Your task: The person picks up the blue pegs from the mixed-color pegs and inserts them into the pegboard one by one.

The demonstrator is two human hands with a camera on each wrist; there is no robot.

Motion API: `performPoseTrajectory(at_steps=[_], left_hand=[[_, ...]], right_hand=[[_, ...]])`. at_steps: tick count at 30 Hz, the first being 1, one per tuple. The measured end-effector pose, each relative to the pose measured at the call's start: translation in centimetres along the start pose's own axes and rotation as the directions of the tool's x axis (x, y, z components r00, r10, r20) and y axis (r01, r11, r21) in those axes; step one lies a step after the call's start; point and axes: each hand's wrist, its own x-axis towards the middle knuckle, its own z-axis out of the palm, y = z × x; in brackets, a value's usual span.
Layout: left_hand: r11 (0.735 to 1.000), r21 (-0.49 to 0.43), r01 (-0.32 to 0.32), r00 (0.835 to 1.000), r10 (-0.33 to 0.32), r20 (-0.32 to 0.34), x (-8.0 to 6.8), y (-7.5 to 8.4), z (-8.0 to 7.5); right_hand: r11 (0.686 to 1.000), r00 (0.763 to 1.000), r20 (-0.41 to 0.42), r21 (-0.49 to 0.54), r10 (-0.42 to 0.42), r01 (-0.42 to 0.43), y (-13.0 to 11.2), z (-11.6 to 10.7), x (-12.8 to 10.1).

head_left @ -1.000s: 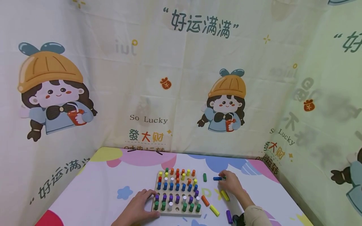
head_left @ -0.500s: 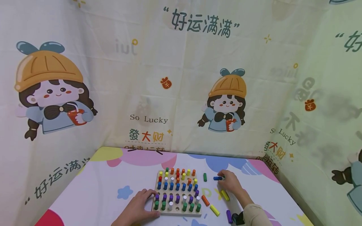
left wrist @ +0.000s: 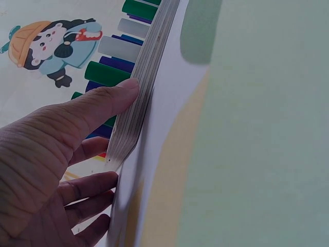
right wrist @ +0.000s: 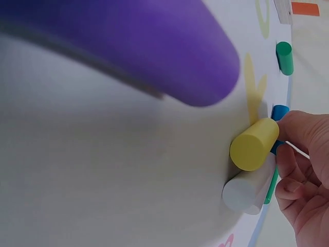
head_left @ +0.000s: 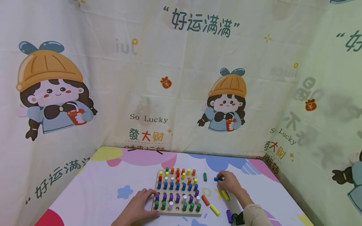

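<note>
A wooden pegboard [head_left: 178, 215] with upright coloured pegs sits in the middle of the table. My left hand [head_left: 139, 205] grips its near left corner, the thumb on the front edge and a finger at the left side. In the left wrist view the thumb presses the board's layered edge [left wrist: 146, 77]; the other fingers spread below it. Right of the board, my right hand [head_left: 230, 182] pinches a blue peg [head_left: 217, 179] low over the tabletop. In the right wrist view the thumb and fingers partly hide that blue peg [right wrist: 280, 111].
Loose pegs lie right of the board: green [head_left: 205, 177], orange [head_left: 205, 200], two yellow [head_left: 225, 195] and purple [head_left: 229, 216]. A white peg [right wrist: 241, 193] lies beside a yellow one [right wrist: 252, 146] in the right wrist view. Printed cloth [head_left: 181, 110] hangs behind the table.
The blue peg in my right fingers has shifted and turned very slightly. My left hand and the pegboard stay where they were.
</note>
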Motion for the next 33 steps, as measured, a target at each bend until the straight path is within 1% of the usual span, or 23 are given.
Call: performPoseTrajectory(at_steps=[12, 17, 25, 33], left_hand=[[1.0, 0.011, -0.002, 1.0, 0.001, 0.013, 0.0, 0.0, 0.0], [1.0, 0.012, -0.018, 1.0, 0.018, 0.01, -0.1, 0.2, -0.1], [1.0, 0.008, 0.012, 1.0, -0.012, 0.015, 0.0, 0.3, -0.1], [1.0, 0.012, 0.007, 1.0, -0.008, 0.021, -0.1, 0.4, -0.3]], right_hand=[[1.0, 1.0, -0.018, 0.028, -0.009, 0.01, -0.1, 0.1, -0.6], [0.999, 0.998, -0.061, 0.043, -0.022, 0.024, -0.1, 0.0, -1.0], [0.996, 0.993, -0.116, 0.077, -0.031, 0.04, -0.5, -0.2, -1.6], [0.987, 0.988, -0.145, 0.136, -0.062, 0.082, -1.2, -0.3, -2.5]])
